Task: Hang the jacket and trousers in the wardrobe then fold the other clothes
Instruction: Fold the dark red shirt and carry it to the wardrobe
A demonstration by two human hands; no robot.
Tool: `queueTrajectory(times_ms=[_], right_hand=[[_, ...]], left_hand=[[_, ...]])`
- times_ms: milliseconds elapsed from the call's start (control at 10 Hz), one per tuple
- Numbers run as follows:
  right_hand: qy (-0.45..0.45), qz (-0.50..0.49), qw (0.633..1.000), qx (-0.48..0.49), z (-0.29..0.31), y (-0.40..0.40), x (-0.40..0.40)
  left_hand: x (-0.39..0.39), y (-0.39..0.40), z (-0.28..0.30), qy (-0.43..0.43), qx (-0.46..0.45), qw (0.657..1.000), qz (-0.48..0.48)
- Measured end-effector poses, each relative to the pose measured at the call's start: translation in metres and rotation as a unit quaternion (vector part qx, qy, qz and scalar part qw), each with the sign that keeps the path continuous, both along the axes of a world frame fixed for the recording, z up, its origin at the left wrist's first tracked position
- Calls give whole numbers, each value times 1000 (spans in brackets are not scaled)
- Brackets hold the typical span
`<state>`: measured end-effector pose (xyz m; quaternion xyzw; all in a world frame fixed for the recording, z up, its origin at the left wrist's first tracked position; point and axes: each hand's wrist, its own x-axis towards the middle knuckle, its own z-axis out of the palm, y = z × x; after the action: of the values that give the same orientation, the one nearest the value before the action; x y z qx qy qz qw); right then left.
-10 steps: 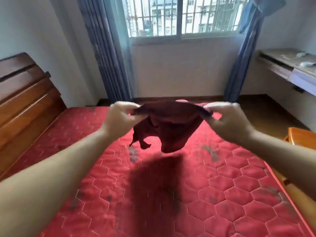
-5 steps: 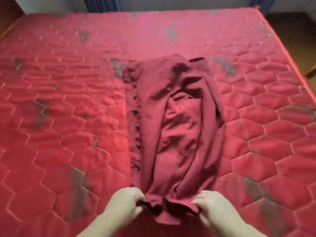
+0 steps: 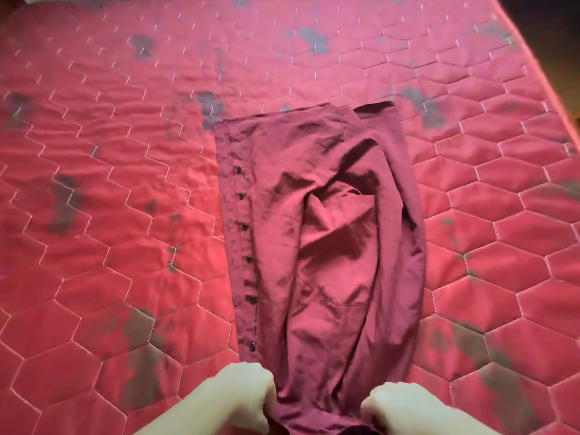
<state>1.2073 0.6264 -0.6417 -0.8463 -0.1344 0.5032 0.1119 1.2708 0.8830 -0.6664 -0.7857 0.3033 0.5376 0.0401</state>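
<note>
Maroon shirt (image 3: 326, 246): it lies flat on the bed, stretched lengthwise away from you, folded into a long narrow strip.
Buttons (image 3: 244, 227): a row of dark ones runs down the strip's left edge.
Fabric: wrinkled through the middle, with a curved pocket seam showing on the lower half.
Mattress (image 3: 110, 183): red, quilted in hexagons, with dark grey blotches scattered over it; the shirt sits right of centre.
Your left hand (image 3: 241, 400): curled shut, pinching the shirt's near edge at its left corner.
Your right hand (image 3: 405, 409): also closed, gripping the same near edge at the right corner.
Hands together: near each other, the cloth bunched between them.
</note>
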Motion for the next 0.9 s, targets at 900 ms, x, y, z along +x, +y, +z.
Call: queueTrajectory(times_ms=[900], right_hand=[[-66,-664,717,202,-26,-46,190]], left_hand=[[209,-27,-25,119,-251,740,612]])
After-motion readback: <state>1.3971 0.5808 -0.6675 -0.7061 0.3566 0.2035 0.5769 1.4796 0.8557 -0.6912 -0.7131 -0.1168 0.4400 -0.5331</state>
